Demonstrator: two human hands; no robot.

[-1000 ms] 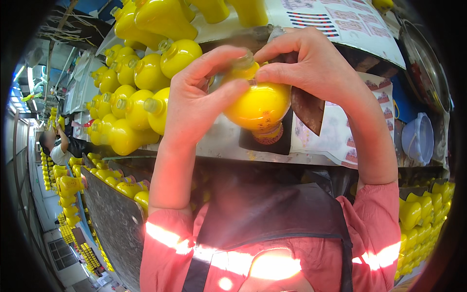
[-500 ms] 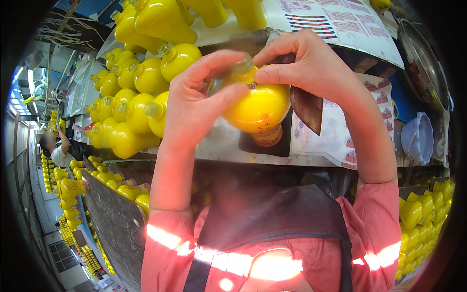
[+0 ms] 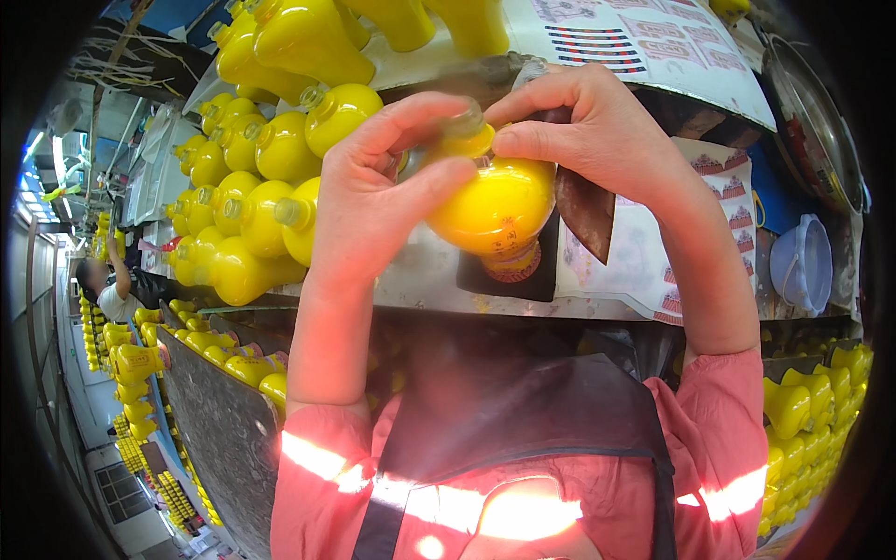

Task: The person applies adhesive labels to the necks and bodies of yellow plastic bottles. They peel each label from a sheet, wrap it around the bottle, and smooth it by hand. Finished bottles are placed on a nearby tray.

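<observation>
A glossy yellow bottle with a clear neck, a round body and a narrow printed foot stands on a dark pad. My left hand is closed round its neck and shoulder, fingers behind the mouth, thumb in front. A thin dark strip runs on the neck. There my right hand presses its thumb, index finger bent above. Below that palm juts a brown, pointed blade, apparently held in the right hand; its grip is hidden by the fingers.
Yellow bottles crowd the left side, with more on boards lower left. Printed decal sheets lie right of the bottle and farther back. A pale bucket and a large round metal pan stand right. A co-worker is far left.
My right hand has come slightly nearer, and the blade's tip has shifted a little left and nearer with it. My left hand and the bottle are nearly unchanged.
</observation>
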